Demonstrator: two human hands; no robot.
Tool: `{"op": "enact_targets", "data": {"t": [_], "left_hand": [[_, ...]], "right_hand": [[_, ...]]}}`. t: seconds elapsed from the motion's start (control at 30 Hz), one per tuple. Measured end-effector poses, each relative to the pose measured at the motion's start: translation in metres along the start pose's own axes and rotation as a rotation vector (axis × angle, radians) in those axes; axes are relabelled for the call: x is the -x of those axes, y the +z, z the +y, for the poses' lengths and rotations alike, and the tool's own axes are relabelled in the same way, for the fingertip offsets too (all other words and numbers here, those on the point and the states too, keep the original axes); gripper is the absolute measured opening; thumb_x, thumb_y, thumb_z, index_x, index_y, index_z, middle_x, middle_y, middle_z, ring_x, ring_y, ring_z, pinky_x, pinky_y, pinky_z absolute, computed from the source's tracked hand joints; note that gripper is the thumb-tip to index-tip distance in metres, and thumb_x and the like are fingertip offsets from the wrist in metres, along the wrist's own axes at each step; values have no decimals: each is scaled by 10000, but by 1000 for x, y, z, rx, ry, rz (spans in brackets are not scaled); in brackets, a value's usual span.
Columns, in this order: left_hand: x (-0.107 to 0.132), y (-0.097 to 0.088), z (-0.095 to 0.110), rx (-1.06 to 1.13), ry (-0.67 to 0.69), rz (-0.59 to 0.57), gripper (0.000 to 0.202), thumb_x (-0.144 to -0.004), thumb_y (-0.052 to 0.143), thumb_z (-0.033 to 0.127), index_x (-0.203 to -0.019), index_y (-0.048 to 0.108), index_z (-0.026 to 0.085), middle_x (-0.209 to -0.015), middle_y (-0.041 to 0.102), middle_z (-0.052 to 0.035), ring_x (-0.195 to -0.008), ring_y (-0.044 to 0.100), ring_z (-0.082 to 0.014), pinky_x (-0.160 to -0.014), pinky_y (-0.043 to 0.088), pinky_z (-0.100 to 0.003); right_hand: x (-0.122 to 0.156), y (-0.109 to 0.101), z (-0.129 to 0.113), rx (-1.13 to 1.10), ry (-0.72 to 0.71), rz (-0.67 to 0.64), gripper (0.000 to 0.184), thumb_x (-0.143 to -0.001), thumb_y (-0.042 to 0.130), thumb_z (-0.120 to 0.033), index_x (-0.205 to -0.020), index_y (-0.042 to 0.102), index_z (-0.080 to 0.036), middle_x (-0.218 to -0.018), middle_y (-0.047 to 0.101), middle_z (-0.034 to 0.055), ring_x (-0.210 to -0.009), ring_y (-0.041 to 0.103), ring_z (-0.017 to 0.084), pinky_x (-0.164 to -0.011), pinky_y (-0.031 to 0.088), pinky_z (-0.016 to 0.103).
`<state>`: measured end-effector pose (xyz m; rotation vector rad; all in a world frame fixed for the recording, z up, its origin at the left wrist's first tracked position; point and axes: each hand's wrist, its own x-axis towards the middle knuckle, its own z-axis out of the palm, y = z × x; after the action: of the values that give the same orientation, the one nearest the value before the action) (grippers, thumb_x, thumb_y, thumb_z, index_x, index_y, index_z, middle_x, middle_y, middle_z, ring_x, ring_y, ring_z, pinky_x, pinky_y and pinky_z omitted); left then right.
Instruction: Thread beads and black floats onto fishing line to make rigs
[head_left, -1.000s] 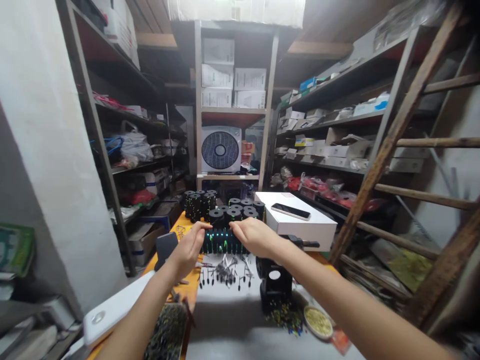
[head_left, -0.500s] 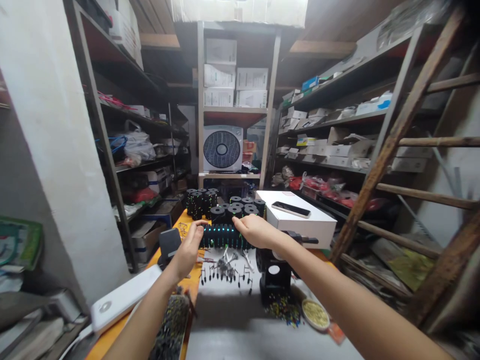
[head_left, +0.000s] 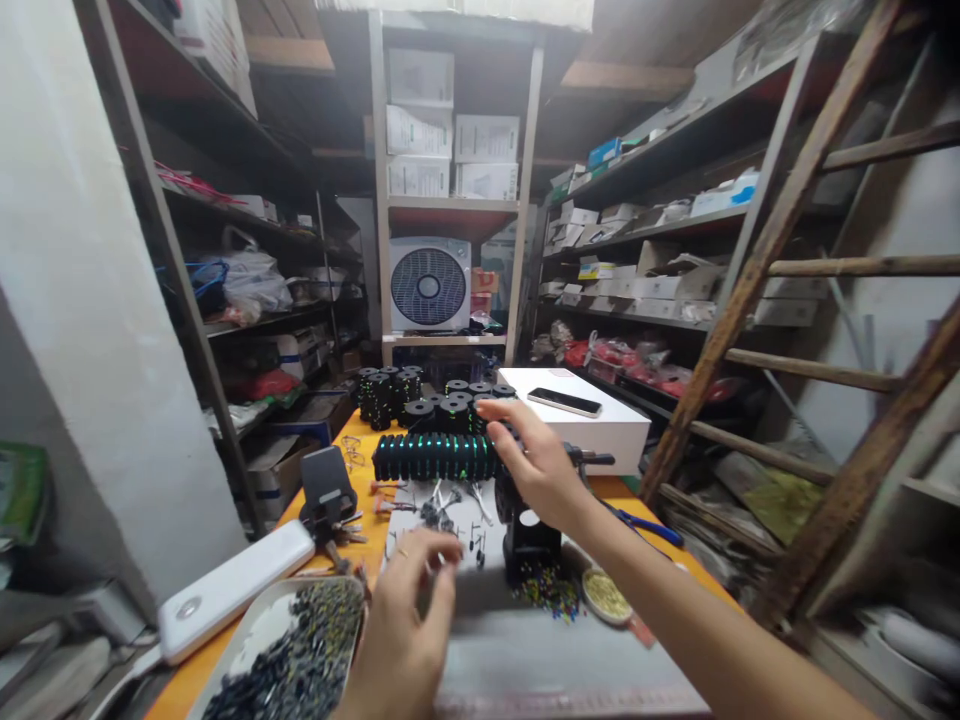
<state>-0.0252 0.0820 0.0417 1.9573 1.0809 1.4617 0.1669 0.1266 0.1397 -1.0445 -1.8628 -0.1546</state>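
Observation:
A row of black discs (head_left: 435, 457) with shining blue-green marks lies sideways at the left of a black stand (head_left: 525, 545). At its right end, my right hand (head_left: 544, 470) is raised with thumb and fingers apart; whether it touches the discs I cannot tell. Closer to me, my left hand (head_left: 412, 610) hovers low over the white work surface (head_left: 555, 665), slightly blurred, fingers curled and a gap showing between thumb and fingers. Just beyond it are small metal pieces with black tips (head_left: 478, 545). Further back stand stacks of black round spools (head_left: 454, 403).
A tray of small dark parts (head_left: 300, 640) and a white elongated device (head_left: 236, 590) occupy the left. Right of the stand's base are colourful bits (head_left: 551, 590), a dish of yellowish grains (head_left: 606, 597) and blue-handled pliers (head_left: 652, 527). Behind, a phone (head_left: 564, 401) rests on a white box (head_left: 630, 430).
My left hand has left the left end of the disc row and come down toward me. My right hand has loosened and spread its fingers at the right end. The view has shifted slightly.

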Motion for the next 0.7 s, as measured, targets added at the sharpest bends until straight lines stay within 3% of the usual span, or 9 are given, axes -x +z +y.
{"op": "enact_targets", "data": {"t": [0.07,0.17,0.33,0.4,0.5,0.57,0.63,0.7], "left_hand": [[15,19,1,14,-75,-195,245,-939,522,298,-1059,717,211,-821,716,-55,-783,666,-240,-751,519,-366],[15,43,-7,3,-187,-380,396,-908,558,256,-1279,643,149,-754,739,-40,-740,689,-246,-735,536,-366],[-15,71,-25,-38,-335,-465,221,-964,556,253,-1097,672,121,-838,722,-61,-789,691,-233,-770,554,-391],[-28,78,-28,-40,-377,-476,242,-980,587,302,-1151,648,143,-1001,719,-67,-851,700,-215,-793,578,-412],[-43,80,-27,-55,-391,-469,307,-963,632,340,-1216,623,167,-1173,680,-83,-933,696,-217,-792,596,-420],[-46,76,-24,-70,-349,-460,223,-973,605,329,-1092,666,151,-1058,707,-71,-899,690,-217,-807,574,-427],[-41,67,-17,-62,-274,-470,285,-993,500,291,-815,686,167,-813,709,-68,-833,667,-253,-835,526,-450],[-28,56,-9,-38,-196,-482,323,-969,488,352,-754,683,209,-804,699,-79,-835,648,-285,-842,493,-445]], "right_hand": [[15,-23,2,-39,37,97,257,-1035,477,-296,-1250,581,-202,-1167,681,83,-1101,646,229,-975,521,432],[44,-58,10,-50,110,168,226,-1014,492,-327,-1174,620,-232,-1108,691,68,-1053,659,231,-937,523,389],[96,-103,35,17,242,213,184,-995,536,-348,-1116,646,-263,-1073,689,44,-1011,673,217,-895,518,342],[114,-116,47,59,280,215,182,-989,542,-360,-1096,653,-263,-1064,695,44,-1018,674,220,-900,519,339],[133,-131,65,134,332,188,203,-987,528,-375,-1095,646,-251,-1069,704,54,-1008,692,229,-890,542,347],[143,-141,75,206,369,145,230,-984,516,-387,-1099,649,-238,-1077,715,73,-1001,699,243,-872,556,365],[156,-151,82,283,408,47,244,-976,513,-384,-1058,680,-228,-1066,738,89,-983,708,256,-842,568,374],[176,-160,85,350,452,-101,236,-954,528,-349,-1007,724,-228,-1025,771,88,-926,730,258,-799,584,368]]}}
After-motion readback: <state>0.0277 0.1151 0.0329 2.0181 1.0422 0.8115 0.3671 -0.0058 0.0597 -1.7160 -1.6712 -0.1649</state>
